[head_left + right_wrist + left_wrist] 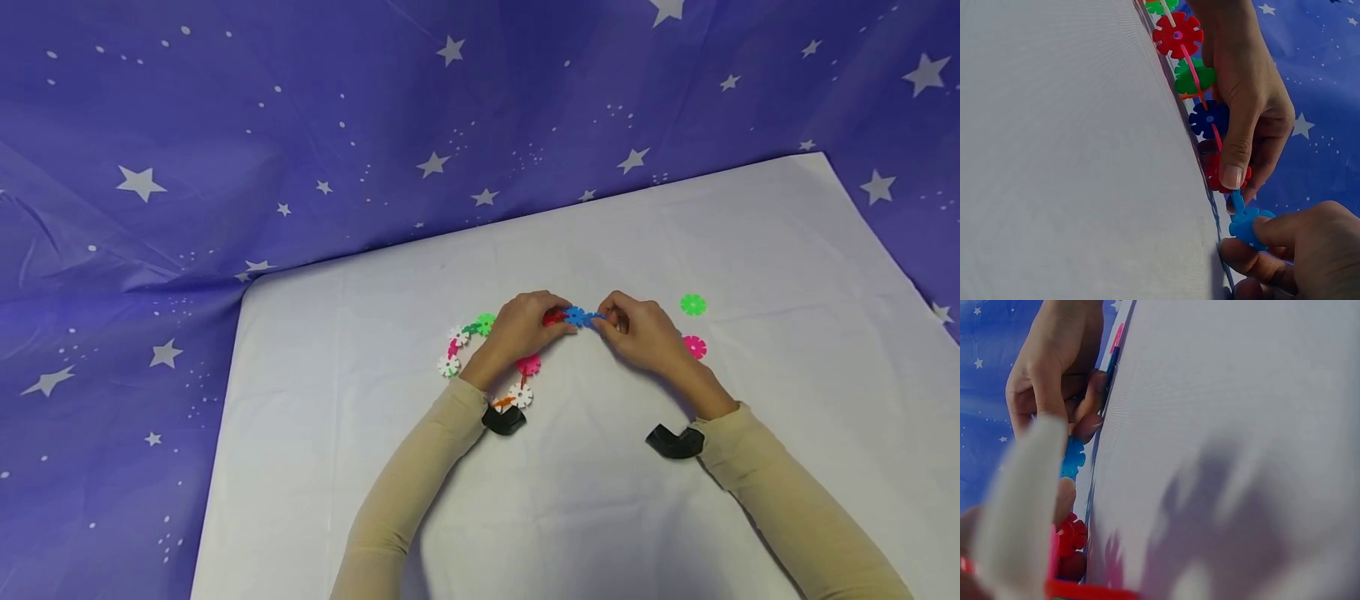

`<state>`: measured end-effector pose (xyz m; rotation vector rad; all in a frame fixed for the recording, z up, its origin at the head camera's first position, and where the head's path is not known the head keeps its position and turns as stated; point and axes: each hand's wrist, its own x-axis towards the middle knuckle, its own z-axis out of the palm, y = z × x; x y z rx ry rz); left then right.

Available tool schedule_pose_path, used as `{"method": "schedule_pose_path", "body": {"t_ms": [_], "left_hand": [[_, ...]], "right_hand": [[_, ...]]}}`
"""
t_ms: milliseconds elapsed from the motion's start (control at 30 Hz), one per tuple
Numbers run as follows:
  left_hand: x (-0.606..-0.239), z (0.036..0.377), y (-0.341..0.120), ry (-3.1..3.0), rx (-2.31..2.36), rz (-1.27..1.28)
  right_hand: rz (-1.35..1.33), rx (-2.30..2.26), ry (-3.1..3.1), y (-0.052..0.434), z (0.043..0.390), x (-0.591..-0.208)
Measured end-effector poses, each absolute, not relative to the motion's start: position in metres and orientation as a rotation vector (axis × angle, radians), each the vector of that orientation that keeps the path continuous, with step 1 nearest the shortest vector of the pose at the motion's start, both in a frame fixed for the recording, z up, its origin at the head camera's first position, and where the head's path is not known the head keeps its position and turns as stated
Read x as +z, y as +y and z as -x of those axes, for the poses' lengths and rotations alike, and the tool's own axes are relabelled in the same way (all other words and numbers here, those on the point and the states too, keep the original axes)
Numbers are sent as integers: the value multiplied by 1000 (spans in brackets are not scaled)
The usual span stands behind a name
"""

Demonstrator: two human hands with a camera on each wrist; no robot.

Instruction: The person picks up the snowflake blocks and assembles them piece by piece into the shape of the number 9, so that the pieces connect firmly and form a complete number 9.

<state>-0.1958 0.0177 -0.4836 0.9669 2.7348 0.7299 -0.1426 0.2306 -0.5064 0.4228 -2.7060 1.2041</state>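
A chain of notched plastic snowflake discs (pixel 485 323) in several colours curves over the white cloth, partly hidden under the left arm. My left hand (pixel 525 325) grips its far end, the thumb lying over a red disc (pixel 1216 174) in the right wrist view. A blue disc (pixel 575 316) stands edge-on out of that grip in the right wrist view. My right hand (pixel 637 329) pinches a light blue disc (pixel 1244 226) between thumb and index finger. The two blue discs meet at their edges, between the fingertips of both hands.
Right of the right hand lie a loose green disc (pixel 693 304) and a pink disc (pixel 695 347), the pink one close to the wrist. Black wrist mounts (pixel 504 419) sit under both cuffs. A purple starred curtain (pixel 337 125) hangs behind the table (pixel 585 517).
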Motion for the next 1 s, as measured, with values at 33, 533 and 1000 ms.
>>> {"method": "schedule_pose_path", "body": {"t_ms": [33, 533, 1000], "left_hand": [[-484, 196, 18, 2731, 735, -968], [-484, 197, 18, 2708, 848, -1038], [-470, 188, -7, 2746, 540, -1020]], "right_hand": [[-423, 1222, -2705, 231, 142, -506], [-466, 1199, -2665, 220, 138, -505], [-473, 1266, -2762, 232, 143, -505]]}}
